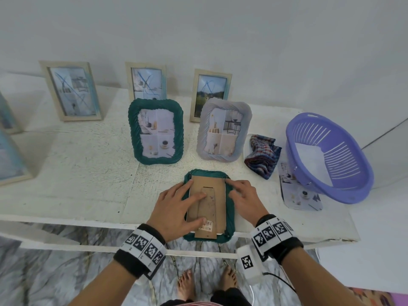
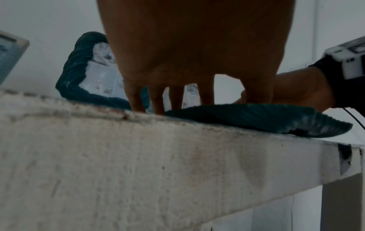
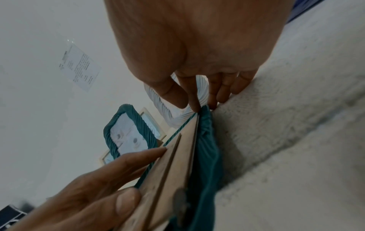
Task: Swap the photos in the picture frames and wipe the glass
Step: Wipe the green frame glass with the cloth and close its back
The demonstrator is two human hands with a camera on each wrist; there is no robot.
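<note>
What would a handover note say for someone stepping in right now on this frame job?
Left hand: flat, pressing the cardboard backing of the face-down teal frame at the table edge.
Right hand: fingertips at the backing's right edge.
Standing behind: a second teal frame and a grey frame, both with photos. Cloth beside the purple basket; loose photo under it.
Done: unclear.
Left: wiping; three wooden frames at the back have scribbled glass.

Face-down teal frame [image 1: 230, 219]: glass hidden; maybe photoless

Barcode sticker [image 1: 207, 224] on cardboard frame back [image 1: 209, 195]: print too small to read. Wall sheet [image 3: 80, 67]: text illegible.
</note>
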